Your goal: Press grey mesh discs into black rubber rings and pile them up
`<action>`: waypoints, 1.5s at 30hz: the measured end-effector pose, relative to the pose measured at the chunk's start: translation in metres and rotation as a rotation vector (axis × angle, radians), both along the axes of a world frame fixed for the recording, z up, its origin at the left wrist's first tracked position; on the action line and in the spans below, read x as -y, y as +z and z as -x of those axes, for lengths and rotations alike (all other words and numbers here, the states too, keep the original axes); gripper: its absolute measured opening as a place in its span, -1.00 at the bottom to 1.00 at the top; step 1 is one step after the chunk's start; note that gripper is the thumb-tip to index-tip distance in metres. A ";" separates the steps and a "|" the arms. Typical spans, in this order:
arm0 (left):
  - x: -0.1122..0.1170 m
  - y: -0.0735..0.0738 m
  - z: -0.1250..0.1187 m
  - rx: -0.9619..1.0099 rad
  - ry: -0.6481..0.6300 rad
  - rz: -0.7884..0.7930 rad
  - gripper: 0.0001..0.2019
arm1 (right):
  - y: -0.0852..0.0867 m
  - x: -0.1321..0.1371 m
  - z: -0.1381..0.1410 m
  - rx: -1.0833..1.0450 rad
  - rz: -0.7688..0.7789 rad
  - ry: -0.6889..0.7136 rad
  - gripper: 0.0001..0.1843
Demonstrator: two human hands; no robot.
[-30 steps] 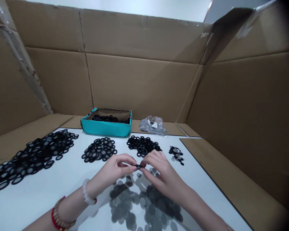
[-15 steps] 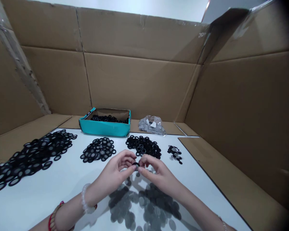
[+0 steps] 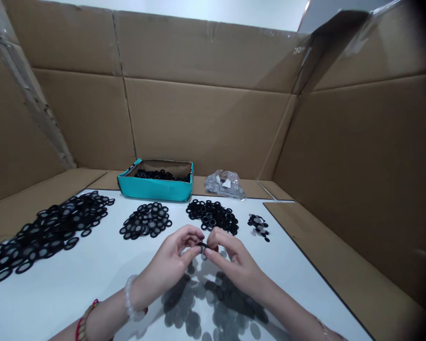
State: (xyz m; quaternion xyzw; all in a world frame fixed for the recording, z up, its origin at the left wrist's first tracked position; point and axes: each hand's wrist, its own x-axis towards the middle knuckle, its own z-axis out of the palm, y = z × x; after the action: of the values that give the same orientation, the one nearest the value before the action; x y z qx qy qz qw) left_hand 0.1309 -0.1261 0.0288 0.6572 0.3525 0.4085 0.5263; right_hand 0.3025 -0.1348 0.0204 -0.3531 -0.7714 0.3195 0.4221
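Cardboard walls (image 3: 206,123) box in the white tabletop (image 3: 92,284) on three sides. The right edge runs close by, with bare room left of the wrists. Left hand (image 3: 168,267) and right hand (image 3: 236,267) meet fingertip to fingertip, both pinching one small black ring (image 3: 202,245) (just above the grey discs (image 3: 213,303)).

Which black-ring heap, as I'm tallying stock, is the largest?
The long heap on the far left; it spreads much wider than any other.

Four ring piles (image 3: 46,232) (image 3: 145,220) (image 3: 212,216) (image 3: 258,226); one disc heap (image 3: 216,303); one teal box (image 3: 156,188); one bag (image 3: 224,184).
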 end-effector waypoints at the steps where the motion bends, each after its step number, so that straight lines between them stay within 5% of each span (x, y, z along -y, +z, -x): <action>1: 0.000 0.001 0.000 -0.005 0.010 -0.002 -0.88 | 0.000 0.000 0.000 -0.009 -0.001 0.000 -0.77; 12: 0.008 0.003 0.000 -0.158 0.110 -0.145 -0.90 | 0.006 0.005 0.001 0.031 -0.029 -0.007 -0.75; 21: 0.000 -0.001 -0.002 0.061 0.114 0.058 -0.83 | 0.006 0.001 0.000 0.085 0.030 -0.006 -0.80; 29: 0.000 0.011 0.007 -0.156 0.047 -0.183 -0.90 | 0.008 0.000 -0.004 0.170 0.052 -0.024 -0.74; 33: 0.000 0.010 0.008 -0.166 -0.034 -0.110 -0.69 | 0.006 -0.001 -0.004 0.197 0.057 0.041 -0.75; 36: -0.001 0.004 0.005 -0.116 -0.065 -0.050 -0.81 | 0.003 0.001 -0.001 0.164 0.060 0.030 -0.74; 45: -0.004 0.006 0.000 0.048 0.100 0.183 -0.80 | -0.004 0.003 0.005 0.093 0.029 -0.068 -0.85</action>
State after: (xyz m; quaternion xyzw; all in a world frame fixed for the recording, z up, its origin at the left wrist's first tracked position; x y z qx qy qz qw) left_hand 0.1305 -0.1223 0.0343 0.5780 0.4079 0.4160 0.5714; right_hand 0.2978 -0.1378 0.0166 -0.3998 -0.7731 0.2991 0.3912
